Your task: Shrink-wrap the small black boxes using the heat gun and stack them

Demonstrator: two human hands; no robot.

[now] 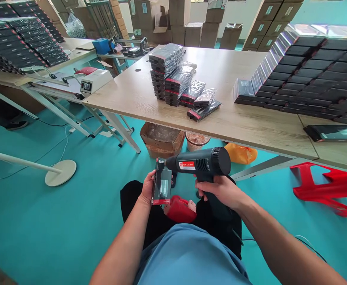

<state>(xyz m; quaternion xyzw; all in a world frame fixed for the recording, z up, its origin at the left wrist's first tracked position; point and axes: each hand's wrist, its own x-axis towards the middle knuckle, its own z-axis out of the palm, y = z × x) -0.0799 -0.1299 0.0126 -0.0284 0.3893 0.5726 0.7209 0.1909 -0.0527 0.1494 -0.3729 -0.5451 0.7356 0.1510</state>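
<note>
Over my lap, my left hand (147, 188) grips the left edge of a flat black box (162, 184) with red trim and a clear, shiny front. My right hand (218, 190) is wrapped round the handle of a black heat gun (203, 161) with a red and white label. The gun's nozzle points left and is close to the top of the box; I cannot tell if they touch. On the table (126, 95) ahead, film-wrapped boxes (178, 79) stand in uneven stacks, the nearest one lying askew near the front edge.
A large stack of black boxes (316, 75) fills the table's right side. Beneath the table are an open carton (161, 138), a bucket (196, 141) and an orange bag (240, 153). A red stool (328, 186) is at right, a white round base (60, 173) at left.
</note>
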